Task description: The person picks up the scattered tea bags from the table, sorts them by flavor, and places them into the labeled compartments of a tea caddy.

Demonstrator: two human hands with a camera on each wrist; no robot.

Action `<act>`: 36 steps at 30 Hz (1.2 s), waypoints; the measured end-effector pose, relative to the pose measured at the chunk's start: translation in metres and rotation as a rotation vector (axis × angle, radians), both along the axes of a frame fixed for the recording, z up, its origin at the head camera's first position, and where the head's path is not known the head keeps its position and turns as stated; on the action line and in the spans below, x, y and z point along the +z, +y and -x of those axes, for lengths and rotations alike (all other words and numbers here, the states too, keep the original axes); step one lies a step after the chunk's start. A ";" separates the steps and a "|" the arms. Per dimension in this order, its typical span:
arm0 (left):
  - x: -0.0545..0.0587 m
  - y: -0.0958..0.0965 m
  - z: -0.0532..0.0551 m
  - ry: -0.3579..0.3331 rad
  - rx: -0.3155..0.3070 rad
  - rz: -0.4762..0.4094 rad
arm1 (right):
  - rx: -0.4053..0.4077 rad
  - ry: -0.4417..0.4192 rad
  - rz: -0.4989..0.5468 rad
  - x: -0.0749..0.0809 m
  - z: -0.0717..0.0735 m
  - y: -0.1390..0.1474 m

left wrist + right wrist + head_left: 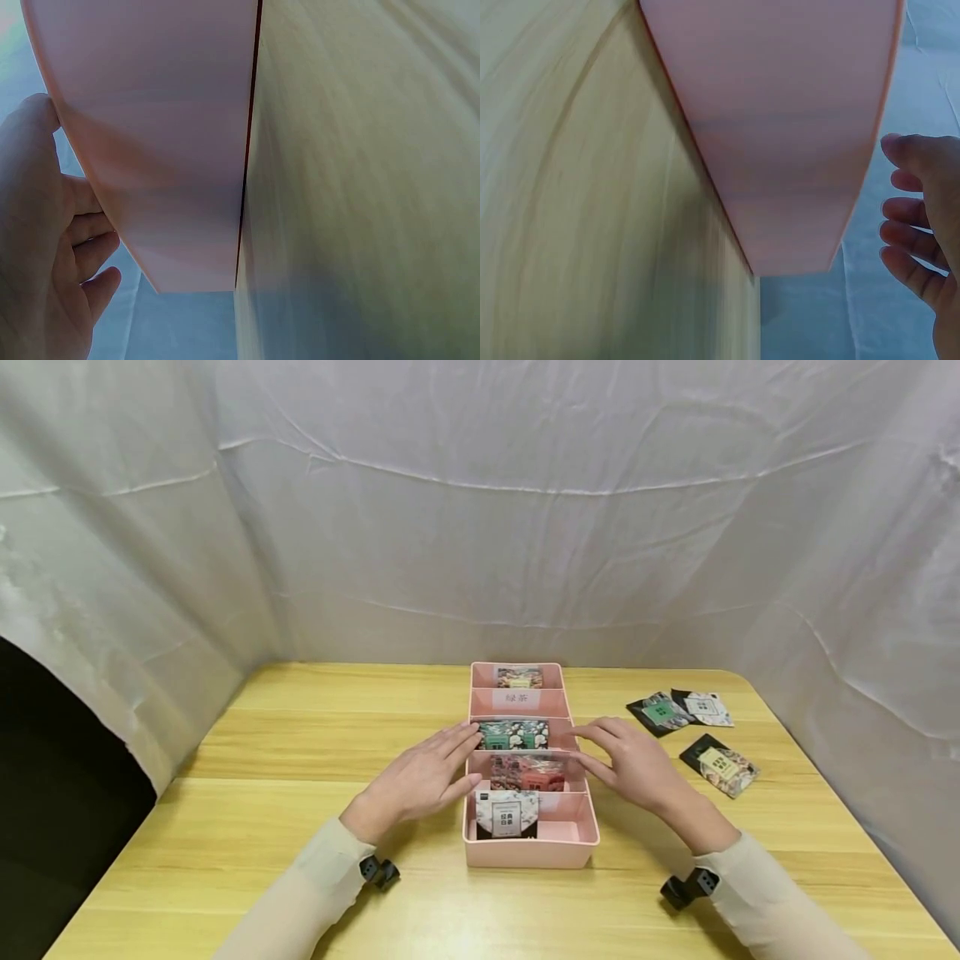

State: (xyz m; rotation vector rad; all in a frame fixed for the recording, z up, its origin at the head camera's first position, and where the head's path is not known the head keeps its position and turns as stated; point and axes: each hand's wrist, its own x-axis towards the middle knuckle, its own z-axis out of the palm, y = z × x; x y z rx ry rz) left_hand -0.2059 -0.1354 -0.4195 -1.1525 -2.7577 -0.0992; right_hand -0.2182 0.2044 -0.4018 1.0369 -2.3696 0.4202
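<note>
A long pink divided box (529,855) stands between my hands. My left hand (418,778) touches its left rim, fingertips at the green packets (517,734) and thumb farther forward; the left wrist view shows the fingers (96,251) along that edge. At the opposite side, my right hand (636,762) has its fingers lightly bent, tips close to the right rim. In the right wrist view those fingers (907,238) hold nothing. Red-pink packets (527,773) lie in front of the green ones, and a white packet (506,817) leans in the front compartment. A yellow-labelled packet (520,678) is in the rear one.
Right of the box, three loose packets lie on the wooden table (330,727): a green-labelled one (659,712) overlapping a white one (705,707), and a yellow-labelled one (722,766) nearer. A paper label (516,699) marks one divider. Pale curtains (480,560) hang behind.
</note>
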 end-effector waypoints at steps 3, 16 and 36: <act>0.000 0.000 0.000 0.002 -0.003 0.003 | -0.040 -0.012 0.005 0.000 -0.001 0.010; 0.001 0.000 0.000 -0.004 0.003 0.004 | -0.193 -0.099 0.063 -0.006 -0.003 0.057; 0.003 0.001 0.001 -0.004 0.002 0.002 | -0.374 -0.329 0.056 -0.017 -0.006 0.144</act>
